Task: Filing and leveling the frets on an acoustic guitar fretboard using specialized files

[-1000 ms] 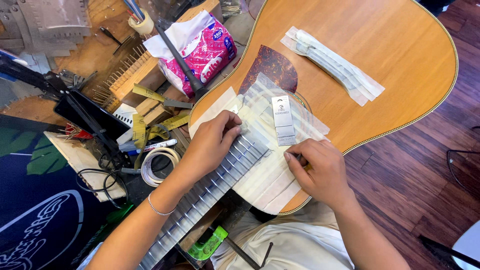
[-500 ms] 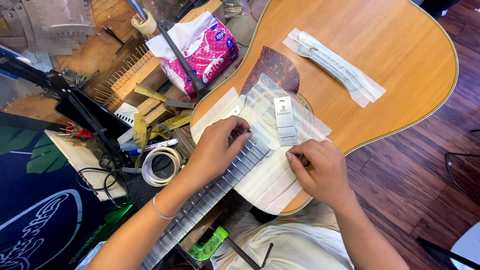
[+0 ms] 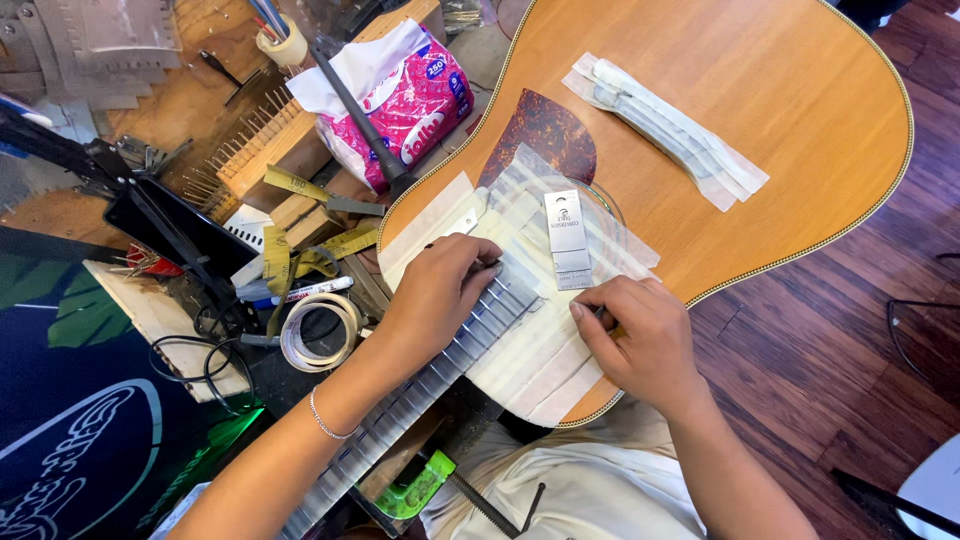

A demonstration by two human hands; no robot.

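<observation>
The left hand [image 3: 440, 290] presses curled fingers on the taped fretboard [image 3: 470, 345] of the guitar [image 3: 720, 90]; the right hand [image 3: 640, 335] pinches tape beside it. A grey rectangular label [image 3: 567, 238] lies above, a pink tissue pack [image 3: 410, 100] farther left.

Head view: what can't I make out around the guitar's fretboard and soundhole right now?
- Soundhole: mostly hidden under masking tape strips.
- Left hand fingertips: curled under, so what they press is hidden.
- Right hand: a thin tool at its fingers is too small to identify.
- Guitar neck: cut off by the bottom edge.
</observation>
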